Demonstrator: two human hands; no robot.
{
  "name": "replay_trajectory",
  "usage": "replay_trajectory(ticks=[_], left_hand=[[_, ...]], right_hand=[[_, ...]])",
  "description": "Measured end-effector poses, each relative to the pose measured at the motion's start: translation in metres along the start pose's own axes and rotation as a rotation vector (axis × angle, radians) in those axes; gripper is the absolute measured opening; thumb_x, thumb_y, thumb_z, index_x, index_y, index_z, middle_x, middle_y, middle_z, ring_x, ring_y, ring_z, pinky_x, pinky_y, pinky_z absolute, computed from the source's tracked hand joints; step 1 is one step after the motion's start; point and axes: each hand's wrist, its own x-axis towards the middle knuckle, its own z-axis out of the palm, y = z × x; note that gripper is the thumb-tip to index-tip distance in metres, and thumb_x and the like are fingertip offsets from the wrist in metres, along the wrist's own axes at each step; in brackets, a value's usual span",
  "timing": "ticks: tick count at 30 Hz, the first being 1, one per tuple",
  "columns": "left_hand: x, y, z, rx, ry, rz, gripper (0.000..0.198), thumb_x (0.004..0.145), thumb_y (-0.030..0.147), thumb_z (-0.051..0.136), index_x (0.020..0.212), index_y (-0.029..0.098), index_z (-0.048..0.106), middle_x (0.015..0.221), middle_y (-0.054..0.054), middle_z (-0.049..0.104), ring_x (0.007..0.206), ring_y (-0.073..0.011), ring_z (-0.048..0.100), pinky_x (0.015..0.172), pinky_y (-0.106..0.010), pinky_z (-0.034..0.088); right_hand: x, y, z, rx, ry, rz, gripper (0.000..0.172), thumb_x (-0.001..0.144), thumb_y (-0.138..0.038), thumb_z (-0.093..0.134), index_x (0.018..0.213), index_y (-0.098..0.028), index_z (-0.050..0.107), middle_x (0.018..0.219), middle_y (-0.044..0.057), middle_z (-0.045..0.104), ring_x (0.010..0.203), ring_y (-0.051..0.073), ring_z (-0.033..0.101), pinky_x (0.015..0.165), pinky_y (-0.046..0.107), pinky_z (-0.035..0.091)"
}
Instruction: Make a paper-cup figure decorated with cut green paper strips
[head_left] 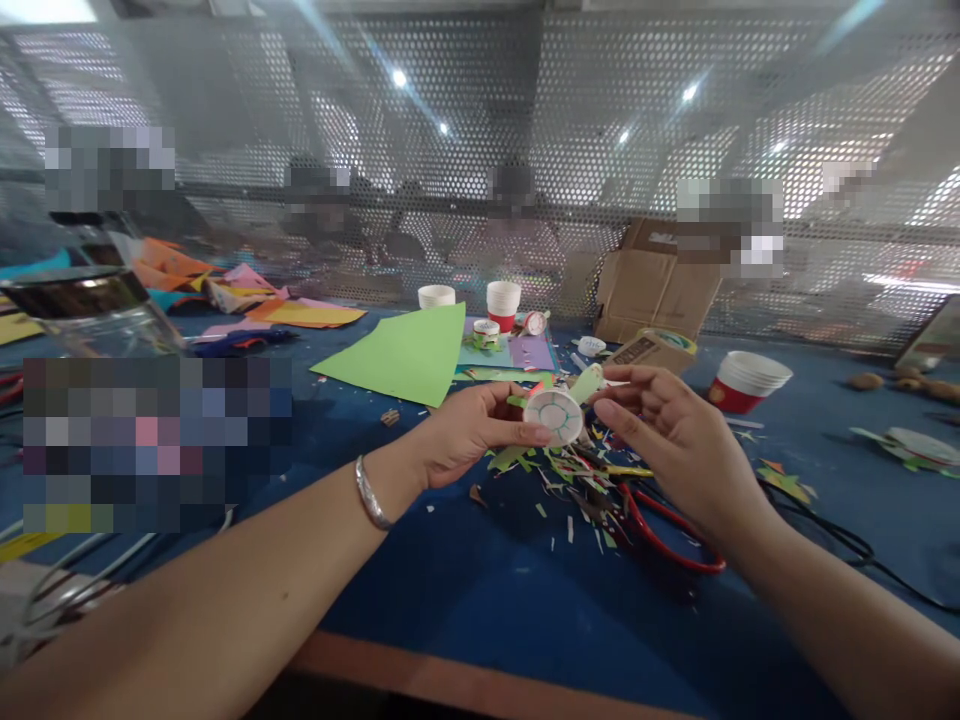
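My left hand (469, 430) pinches a small white paper cup (555, 415) held on its side, its base with a green drawn pattern facing me. Green paper pieces stick out from the cup. My right hand (667, 440) is just right of the cup, fingers curled loosely, its fingertips close to a green paper piece (586, 383) at the cup's top. A silver bracelet (371, 492) sits on my left wrist. Below the hands lies a heap of paper scraps (570, 480) and red-handled scissors (660, 535) on the blue table.
A green paper sheet (409, 355) lies behind the hands. White cups (436, 296), a red-and-white cup (502, 303) and a stack of red cups (746, 382) stand further back, with a cardboard box (656, 285). Coloured paper (247, 295) piles at the left. A perforated screen closes the back.
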Motion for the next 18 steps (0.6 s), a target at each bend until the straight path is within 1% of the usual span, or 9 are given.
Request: replay_trajectory(ticks=[3,7,9,13,16,18], left_hand=[[-0.0016,0.0005,0.0021,0.021,-0.016,-0.001,0.038,0.060,0.013,0.094,0.088,0.016,0.069,0.086,0.000,0.074,0.084,-0.0116,0.067,0.090,-0.030,0.048],[-0.0022,-0.0006,0.0041,0.037,-0.009,-0.041,0.040,0.060,0.013,0.094,0.089,0.016,0.067,0.089,-0.001,0.076,0.086,-0.0135,0.070,0.091,-0.032,0.050],[-0.0019,-0.0016,0.0048,0.044,-0.015,-0.056,0.041,0.061,0.014,0.093,0.092,0.016,0.066,0.088,-0.002,0.076,0.086,-0.0140,0.071,0.092,-0.033,0.051],[-0.0018,-0.0022,0.0059,0.055,-0.023,-0.052,0.040,0.063,0.016,0.093,0.092,0.015,0.065,0.088,-0.002,0.075,0.086,-0.0137,0.070,0.092,-0.033,0.051],[-0.0021,-0.0008,0.0070,0.074,-0.007,-0.029,0.035,0.066,0.016,0.091,0.088,0.014,0.065,0.087,-0.002,0.074,0.083,-0.0118,0.068,0.086,-0.028,0.049],[-0.0023,0.0009,0.0075,0.086,0.014,-0.010,0.030,0.069,0.019,0.090,0.085,0.014,0.065,0.084,-0.001,0.072,0.076,-0.0092,0.064,0.076,-0.024,0.046]], right_hand=[[0.0004,-0.0008,0.0011,0.018,0.035,0.022,0.048,0.086,-0.051,0.076,0.121,-0.020,0.063,0.095,0.007,0.076,0.086,0.020,0.070,0.072,0.032,0.056],[0.0003,-0.0020,0.0014,0.016,0.070,0.024,0.042,0.086,-0.045,0.077,0.118,-0.021,0.066,0.088,0.004,0.075,0.076,0.017,0.067,0.065,0.029,0.053],[-0.0004,-0.0023,0.0020,0.004,0.063,0.009,0.038,0.086,-0.043,0.077,0.116,-0.021,0.066,0.085,0.003,0.075,0.075,0.017,0.067,0.065,0.029,0.052],[-0.0019,-0.0018,0.0032,-0.025,0.046,-0.041,0.035,0.087,-0.041,0.077,0.114,-0.022,0.066,0.086,0.003,0.074,0.079,0.018,0.069,0.067,0.029,0.054],[-0.0023,-0.0036,0.0028,-0.082,0.055,-0.080,0.033,0.088,-0.040,0.076,0.114,-0.022,0.067,0.087,0.003,0.074,0.078,0.018,0.069,0.065,0.029,0.053],[-0.0025,-0.0072,0.0019,-0.101,0.069,-0.092,0.033,0.088,-0.039,0.075,0.114,-0.022,0.067,0.087,0.004,0.075,0.076,0.018,0.069,0.062,0.029,0.053]])
